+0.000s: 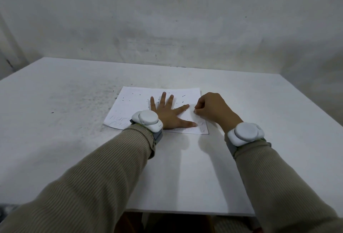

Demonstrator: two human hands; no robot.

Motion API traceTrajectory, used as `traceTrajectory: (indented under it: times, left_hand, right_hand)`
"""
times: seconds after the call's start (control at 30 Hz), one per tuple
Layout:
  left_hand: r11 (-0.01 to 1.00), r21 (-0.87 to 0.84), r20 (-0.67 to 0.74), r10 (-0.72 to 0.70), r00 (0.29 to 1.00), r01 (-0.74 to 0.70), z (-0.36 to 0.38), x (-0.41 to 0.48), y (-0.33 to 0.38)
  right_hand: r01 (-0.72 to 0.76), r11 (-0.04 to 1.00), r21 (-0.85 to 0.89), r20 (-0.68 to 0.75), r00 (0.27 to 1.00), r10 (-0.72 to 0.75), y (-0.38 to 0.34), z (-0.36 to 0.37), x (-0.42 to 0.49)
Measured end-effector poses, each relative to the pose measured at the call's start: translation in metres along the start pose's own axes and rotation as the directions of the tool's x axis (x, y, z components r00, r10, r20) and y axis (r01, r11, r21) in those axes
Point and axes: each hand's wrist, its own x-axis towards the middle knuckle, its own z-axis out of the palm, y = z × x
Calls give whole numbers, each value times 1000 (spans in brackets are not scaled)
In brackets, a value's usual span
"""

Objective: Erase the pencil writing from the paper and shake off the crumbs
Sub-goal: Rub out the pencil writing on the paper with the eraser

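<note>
So there's a big white surface (pixel 74 102) against a grey wall (pixel 167 19), with the paper (pixel 133 101) lying flat around the middle, long axis running 9 to 3.

The left hand (pixel 167 114) is spread flat on the sheet with straight fingers. It's pinning the paper down, not holding anything. The right hand (pixel 211 110) sits at the sheet's 3 o'clock edge. Its grip is curled tight, fingertips pinching something tiny against the paper. I'd guess that's the eraser (pixel 194 111), but it's too small to really tell.

Both wrists wear chunky white trackers (pixel 148 121) over beige sleeves (pixel 111 167).

The key bit is that faint writing (pixel 118 121) is left along the near edge. One patch is just at 6 o'clock from the right grip. The other is way over at 8 o'clock, and the left wrist partly covers it. The right hand is nearer the first patch, so I'd do that first, and the left hand would need to shift for the far one.

Dark crumbs (pixel 137 95) dot the sheet's far half, and there's more grit on the surface out at 9 o'clock. Shaking off comes later.
</note>
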Motion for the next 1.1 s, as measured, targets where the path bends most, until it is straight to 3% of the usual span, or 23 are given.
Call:
traceTrajectory:
  times: [0.17, 0.37, 0.57, 0.8, 1.0, 1.1]
  left_hand:
    - [1000, 0, 0, 7, 1000, -7, -1, 1, 0]
    - [1000, -5, -1, 8, 1000, -8, 0, 0, 1]
    - [1000, -3, 3, 17, 1000, -17, -1, 1, 0]
    - [1000, 2, -7, 18, 1000, -18, 0, 2, 0]
    - [1000, 4, -10, 19, 1000, -19, 0, 0, 0]
    - [1000, -12, -9, 14, 1000, -14, 0, 1, 0]
  right_hand:
    - [6, 1000, 21, 224, 975, -10, 1, -15, -5]
    - [-10, 1000, 2, 5, 1000, 10, 8, -4, 2]
    - [-39, 999, 12, 273, 962, 34, 6, -22, -3]
    - [-55, 998, 23, 27, 998, 54, 11, -7, -1]
    - [-15, 999, 28, 263, 965, 7, -1, -17, -8]
    - [-4, 999, 39, 148, 989, -2, -2, -9, -3]
